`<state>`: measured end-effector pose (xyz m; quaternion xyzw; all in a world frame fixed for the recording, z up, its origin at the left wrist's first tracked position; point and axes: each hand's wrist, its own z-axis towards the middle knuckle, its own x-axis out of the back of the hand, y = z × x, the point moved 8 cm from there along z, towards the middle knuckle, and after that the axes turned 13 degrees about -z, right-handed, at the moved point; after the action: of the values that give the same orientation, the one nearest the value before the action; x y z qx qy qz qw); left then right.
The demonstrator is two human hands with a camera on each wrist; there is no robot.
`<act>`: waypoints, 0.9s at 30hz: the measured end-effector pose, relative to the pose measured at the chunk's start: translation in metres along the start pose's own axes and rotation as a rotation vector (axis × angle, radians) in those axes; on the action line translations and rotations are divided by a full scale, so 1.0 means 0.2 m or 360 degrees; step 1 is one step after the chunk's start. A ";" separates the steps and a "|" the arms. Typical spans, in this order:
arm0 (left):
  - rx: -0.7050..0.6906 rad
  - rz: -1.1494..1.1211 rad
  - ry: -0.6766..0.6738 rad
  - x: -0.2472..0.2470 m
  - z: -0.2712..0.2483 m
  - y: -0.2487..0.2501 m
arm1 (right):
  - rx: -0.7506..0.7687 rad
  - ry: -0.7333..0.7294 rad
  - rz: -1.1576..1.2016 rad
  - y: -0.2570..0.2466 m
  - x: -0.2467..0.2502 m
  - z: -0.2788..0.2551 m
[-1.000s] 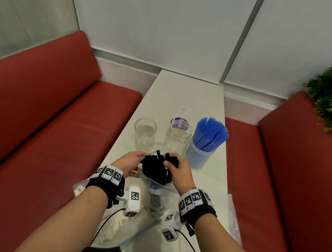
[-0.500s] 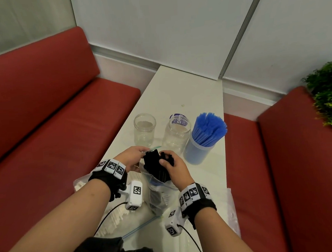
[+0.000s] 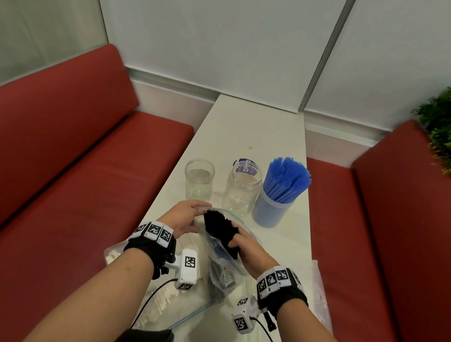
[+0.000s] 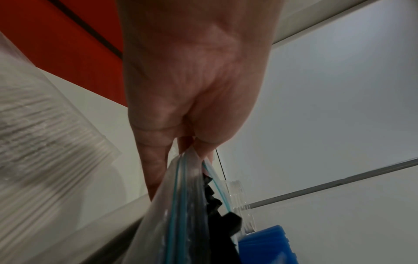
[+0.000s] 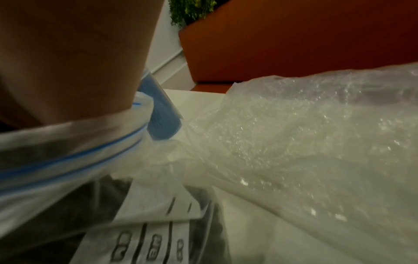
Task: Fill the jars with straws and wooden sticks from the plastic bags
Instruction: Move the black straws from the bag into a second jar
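we are drawing the black straws (image 3: 219, 229) out of the zip bag (image 3: 226, 268) above the worktop (image 3: 243, 131), left hand (image 3: 186, 218) pinching its rim, right hand (image 3: 248, 247) gripping the bundle, which next needs lifting to an empty glass jar (image 3: 243, 189).

Café or diner booth: red padded benches (image 3: 89, 165) flanking narrow white table (image 3: 245, 131).

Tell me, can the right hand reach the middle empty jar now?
Probably not yet. The right hand grips the black straws in the bag, which stands between it and the jar.
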<state>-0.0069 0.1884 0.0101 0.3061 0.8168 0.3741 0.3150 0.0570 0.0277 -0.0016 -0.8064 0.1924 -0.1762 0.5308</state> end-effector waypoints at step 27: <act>-0.0176 -0.0166 0.0066 0.04 0.00 0.13 | 0.0365 0.0728 -0.0713 -0.46 0.23 0.03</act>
<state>-0.0047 0.2096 0.0289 0.2375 0.8160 0.4080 0.3336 0.1107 0.0423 0.0847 -0.7033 0.1036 -0.4852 0.5092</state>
